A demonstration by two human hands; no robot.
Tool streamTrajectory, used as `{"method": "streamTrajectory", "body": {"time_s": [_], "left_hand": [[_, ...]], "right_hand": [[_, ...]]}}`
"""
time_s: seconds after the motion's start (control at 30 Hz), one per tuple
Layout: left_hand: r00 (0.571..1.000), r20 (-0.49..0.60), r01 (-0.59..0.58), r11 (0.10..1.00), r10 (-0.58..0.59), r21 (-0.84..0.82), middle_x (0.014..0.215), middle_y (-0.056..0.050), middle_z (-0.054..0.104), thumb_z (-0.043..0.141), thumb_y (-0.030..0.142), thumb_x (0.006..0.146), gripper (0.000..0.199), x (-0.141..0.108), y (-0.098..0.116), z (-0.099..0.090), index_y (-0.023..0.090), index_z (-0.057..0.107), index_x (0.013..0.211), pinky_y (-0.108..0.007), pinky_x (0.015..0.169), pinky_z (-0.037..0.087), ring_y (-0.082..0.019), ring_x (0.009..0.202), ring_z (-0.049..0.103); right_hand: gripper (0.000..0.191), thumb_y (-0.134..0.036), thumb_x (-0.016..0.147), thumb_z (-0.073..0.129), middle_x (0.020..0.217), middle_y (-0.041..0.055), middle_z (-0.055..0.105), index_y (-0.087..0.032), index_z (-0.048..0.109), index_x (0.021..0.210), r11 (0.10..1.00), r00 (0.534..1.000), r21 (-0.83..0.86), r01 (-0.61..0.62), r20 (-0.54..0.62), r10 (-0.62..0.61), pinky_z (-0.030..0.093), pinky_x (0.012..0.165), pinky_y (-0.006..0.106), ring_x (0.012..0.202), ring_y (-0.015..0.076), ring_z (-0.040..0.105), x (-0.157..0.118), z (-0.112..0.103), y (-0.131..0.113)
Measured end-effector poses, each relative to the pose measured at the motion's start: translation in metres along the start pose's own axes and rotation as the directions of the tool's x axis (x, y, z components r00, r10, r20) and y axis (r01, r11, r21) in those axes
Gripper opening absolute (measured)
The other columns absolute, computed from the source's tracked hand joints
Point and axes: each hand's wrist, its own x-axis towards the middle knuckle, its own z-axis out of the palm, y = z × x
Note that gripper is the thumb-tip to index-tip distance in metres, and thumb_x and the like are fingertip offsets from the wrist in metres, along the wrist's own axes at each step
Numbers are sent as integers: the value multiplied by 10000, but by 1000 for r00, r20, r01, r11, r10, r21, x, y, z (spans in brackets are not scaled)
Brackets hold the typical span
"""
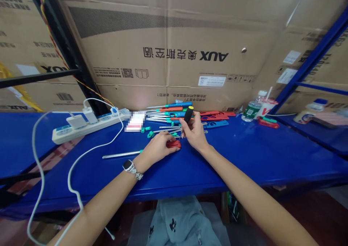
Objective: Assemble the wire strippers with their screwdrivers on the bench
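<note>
My left hand (156,146) is closed on a red plastic handle (174,144) near the middle of the blue table. A metal rod (122,154) with a teal collar sticks out to the left from under this hand; the hand hides whether it joins the handle. My right hand (195,134) grips a screwdriver (188,115) with a black and yellow grip, held upright, its tip down near the handle's right end. Whether the tip touches the handle cannot be made out. Just behind both hands lie several metal rods with coloured handles (174,109) and small teal plastic parts (150,134).
A white power strip (89,125) with plugs and loose cables lies at the left. Loose red handle pieces (227,114) and a blue one (217,124) lie behind my right hand. Farther right stand a water bottle (249,112) and a cup (268,107). Large cardboard boxes (174,32) rise behind.
</note>
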Motion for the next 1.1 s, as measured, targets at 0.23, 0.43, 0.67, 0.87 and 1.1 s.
{"method": "streamTrajectory", "body": {"time_s": [0.23, 0.43, 0.67, 0.87, 1.1], "left_hand": [[1000, -2, -2, 1000, 2, -26, 945, -90, 710, 780, 380, 838, 217, 1, -2, 2, 193, 768, 949, -366, 797, 523, -248, 874, 662], [1000, 18, 22, 999, -21, -47, 943, -94, 700, 779, 371, 839, 220, 2, 0, 1, 179, 760, 945, -366, 806, 526, -249, 884, 662], [999, 29, 32, 997, -30, -66, 950, -92, 699, 778, 352, 840, 220, 1, 1, 0, 177, 757, 970, -370, 816, 525, -251, 893, 657], [999, 30, 24, 999, -22, -48, 934, -85, 688, 764, 378, 848, 225, 2, 0, 1, 180, 757, 954, -373, 793, 522, -252, 872, 651], [999, 20, 27, 998, -26, -54, 939, -86, 691, 765, 370, 842, 219, 1, 0, 0, 183, 756, 955, -380, 806, 525, -253, 877, 654]], "right_hand": [[351, -501, 960, 629, 705, -51, 626, -300, 404, 1139, 997, 999, -62, 38, 33, -36, 474, 424, 308, 472, 160, 596, -1, -1, 0], [342, -483, 963, 626, 749, -32, 631, -297, 413, 1156, 994, 998, -98, 56, 29, -53, 496, 457, 325, 531, 170, 603, -2, 1, 1], [350, -483, 967, 619, 766, -23, 649, -294, 406, 1171, 993, 998, -110, 53, 28, -50, 486, 477, 318, 571, 182, 626, -1, 0, 0], [370, -502, 967, 610, 781, -6, 658, -284, 403, 1184, 992, 999, -117, 36, 24, -34, 502, 510, 333, 594, 192, 642, -2, 0, -2], [388, -543, 955, 616, 724, -26, 624, -288, 406, 1160, 998, 1000, -63, -12, 8, 13, 469, 463, 327, 475, 160, 569, -1, 0, -3]]}}
